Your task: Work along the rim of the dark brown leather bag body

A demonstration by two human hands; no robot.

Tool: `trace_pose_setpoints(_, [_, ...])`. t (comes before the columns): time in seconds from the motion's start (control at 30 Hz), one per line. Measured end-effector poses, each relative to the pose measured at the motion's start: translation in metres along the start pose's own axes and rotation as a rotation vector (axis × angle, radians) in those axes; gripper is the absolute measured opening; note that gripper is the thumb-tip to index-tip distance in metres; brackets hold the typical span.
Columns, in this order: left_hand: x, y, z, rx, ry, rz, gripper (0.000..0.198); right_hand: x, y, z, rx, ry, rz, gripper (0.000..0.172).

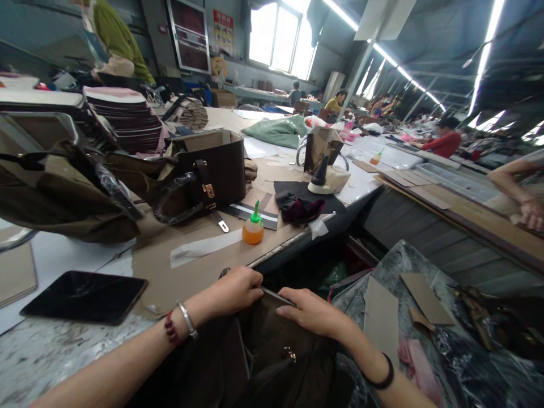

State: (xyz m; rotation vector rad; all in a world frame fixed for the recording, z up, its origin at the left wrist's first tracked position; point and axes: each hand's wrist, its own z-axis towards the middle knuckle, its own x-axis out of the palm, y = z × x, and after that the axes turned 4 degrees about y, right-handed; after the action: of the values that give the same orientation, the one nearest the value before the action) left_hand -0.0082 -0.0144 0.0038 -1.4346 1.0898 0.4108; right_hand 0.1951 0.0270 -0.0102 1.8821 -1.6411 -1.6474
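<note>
My left hand (238,289): closed in a loose fist on the top edge of the dark brown bag (272,357), at the near edge of the worktable (51,351). I wear a silver bangle and a red bead bracelet on this wrist.
My right hand (312,310): fingers curled over the same top edge, just beside the left hand, thumb pointing to it. A black band is on this wrist.
Dark brown bag: it is low in front of me, below the table edge, between my two arms. A small metal fitting shows on its front. A thin flat strip runs along the edge between my hands; what it is I cannot tell.
Black tablet (85,296): lies flat on the table, to the left of my left arm.
Cardboard pieces (382,323): lie on a grey plastic-covered surface to my right.
Orange glue bottle (253,226): stands upright with a green cap, on brown paper, a little beyond my hands.
Dark cloth (297,208): crumpled, to the right of the bottle.
Brown box bag (212,170): stands behind the bottle, its strap with a buckle hanging down the front.
Olive bags (59,192): piled at the left side of the table.
Stack of flat pieces (127,116): further back on the left.
Other people: a person's arm (516,187) rests on the next bench at right; more workers sit far away near the window.
</note>
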Motion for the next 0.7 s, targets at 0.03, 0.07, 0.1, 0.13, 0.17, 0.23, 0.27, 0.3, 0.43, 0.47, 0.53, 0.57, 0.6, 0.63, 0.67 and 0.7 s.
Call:
trace_pose_setpoints(0.03, [0.000, 0.000, 0.000, 0.003, -0.002, 0.003, 0.018, 0.001, 0.004, 0.002, -0.001, -0.015, -0.018, 0.014])
trace_pose_setpoints(0.07, [0.000, 0.000, 0.000, 0.005, -0.002, 0.001, 0.018, 0.002, 0.007, 0.004, -0.004, -0.027, -0.026, 0.014])
trace_pose_setpoints(0.1, [0.000, -0.001, 0.000, 0.003, -0.002, -0.001, 0.018, 0.003, 0.009, 0.006, -0.006, -0.034, -0.025, 0.014])
trace_pose_setpoints(0.13, [0.000, -0.001, 0.000, -0.002, 0.001, -0.002, 0.018, 0.004, 0.010, 0.008, -0.009, -0.038, -0.017, 0.014])
trace_pose_setpoints(0.17, [-0.001, -0.001, 0.000, -0.009, 0.005, -0.002, 0.018, 0.006, 0.010, 0.011, -0.013, -0.040, -0.005, 0.013])
trace_pose_setpoints(0.23, [-0.001, -0.002, -0.001, -0.027, 0.017, 0.007, 0.019, 0.009, 0.006, 0.016, -0.032, -0.040, 0.036, 0.012])
trace_pose_setpoints(0.27, [-0.001, -0.002, -0.001, -0.032, 0.019, 0.015, 0.019, 0.010, 0.003, 0.018, -0.044, -0.038, 0.066, 0.011])
trace_pose_setpoints(0.3, [-0.001, -0.002, 0.000, -0.030, 0.017, 0.022, 0.020, 0.011, 0.000, 0.021, -0.055, -0.031, 0.099, 0.011])
trace_pose_setpoints(0.43, [0.002, 0.000, 0.001, -0.003, -0.010, 0.031, 0.021, 0.014, -0.011, 0.026, -0.077, -0.010, 0.212, 0.014])
trace_pose_setpoints(0.47, [0.003, 0.001, 0.002, -0.001, -0.014, 0.031, 0.021, 0.014, -0.012, 0.027, -0.079, -0.003, 0.238, 0.015])
trace_pose_setpoints(0.53, [0.004, 0.002, 0.003, -0.010, -0.020, 0.033, 0.020, 0.016, -0.013, 0.028, -0.083, 0.016, 0.299, 0.016])
trace_pose_setpoints(0.57, [0.005, 0.001, 0.003, -0.014, -0.024, 0.036, 0.020, 0.016, -0.013, 0.028, -0.083, 0.025, 0.329, 0.017])
trace_pose_setpoints(0.6, [0.005, 0.001, 0.004, -0.020, -0.025, 0.039, 0.019, 0.017, -0.013, 0.028, -0.083, 0.031, 0.355, 0.018])
trace_pose_setpoints(0.63, [0.005, 0.000, 0.004, -0.028, -0.028, 0.045, 0.019, 0.018, -0.013, 0.028, -0.082, 0.033, 0.372, 0.018])
trace_pose_setpoints(0.67, [0.005, -0.001, 0.004, -0.036, -0.029, 0.049, 0.019, 0.018, -0.013, 0.028, -0.078, 0.032, 0.382, 0.019])
trace_pose_setpoints(0.7, [0.005, -0.002, 0.005, -0.045, -0.029, 0.053, 0.019, 0.018, -0.012, 0.028, -0.073, 0.024, 0.379, 0.019])
